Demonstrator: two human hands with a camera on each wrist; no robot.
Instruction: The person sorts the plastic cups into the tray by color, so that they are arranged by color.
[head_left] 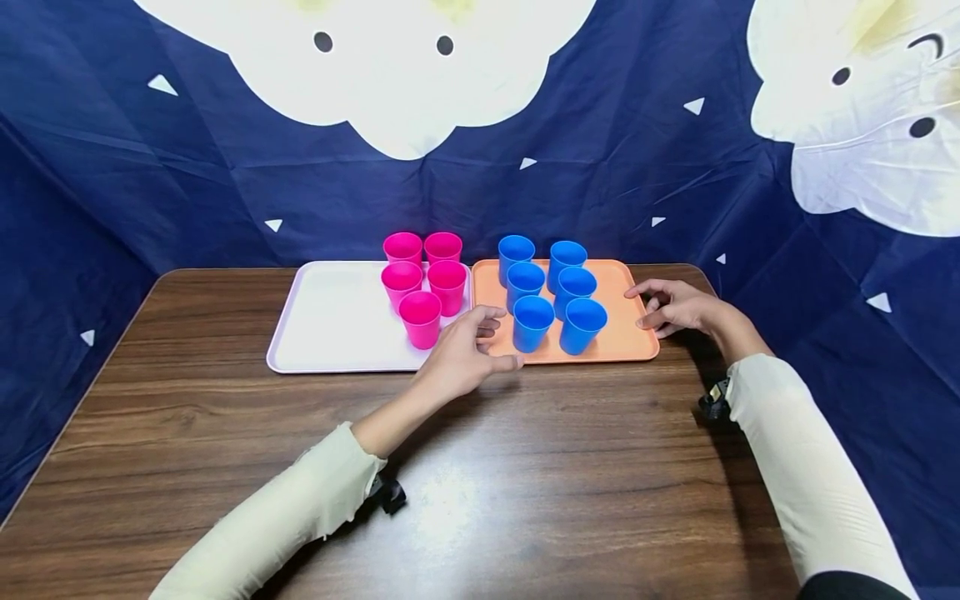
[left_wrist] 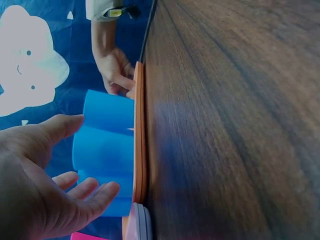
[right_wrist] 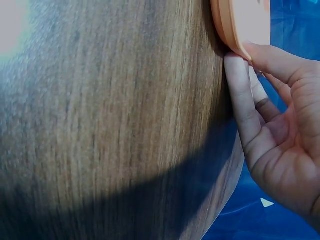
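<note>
Several blue cups stand upright in two columns on an orange tray. Beside the front left blue cup, my left hand hovers with thumb and fingers spread apart; the left wrist view shows a gap between this left hand and the blue cups. At the tray's right rim is my right hand. Close up, the right hand pinches the corner of the orange tray, thumb above and fingers beneath the edge.
A white tray adjoins the orange one on the left, with several pink cups grouped on its right side. Both trays lie toward the back of a brown wooden table. Behind hangs a dark blue cloth with cloud prints.
</note>
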